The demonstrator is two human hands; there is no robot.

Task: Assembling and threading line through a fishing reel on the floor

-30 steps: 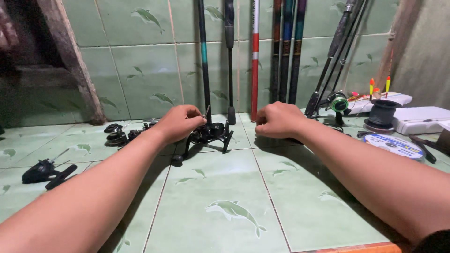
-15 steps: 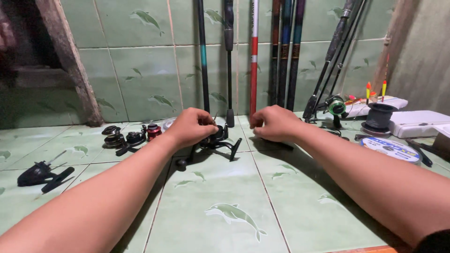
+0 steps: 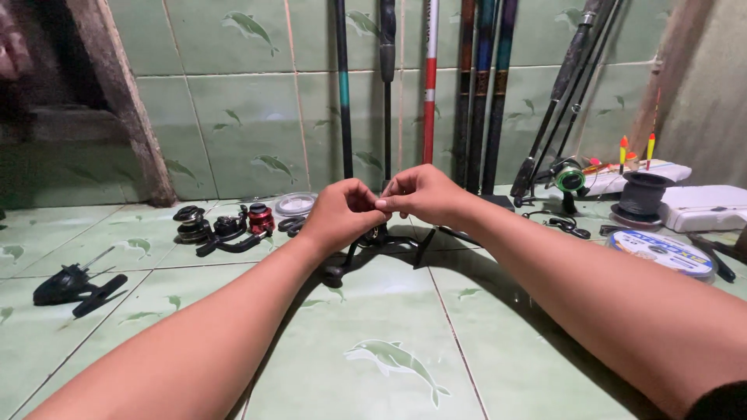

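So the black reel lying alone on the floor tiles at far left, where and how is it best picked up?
Probably by its round black body, from straight above. The black reel lies on its side on the green tiled floor, with a thin handle sticking up-left and a foot pointing right; both look too slim for a firm grip. Nothing crowds it. Both the left hand and the right hand are pinched together elsewhere.

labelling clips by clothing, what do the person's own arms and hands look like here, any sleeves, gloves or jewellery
Both forearms are bare from the bottom of the frame to the wrist. The left hand and right hand wear no gloves, and no watch, ring or bracelet shows. The fingers are bare too. A sliver of dark fabric sits at the bottom right corner by the right upper arm, likely a sleeve edge, too little to tell.
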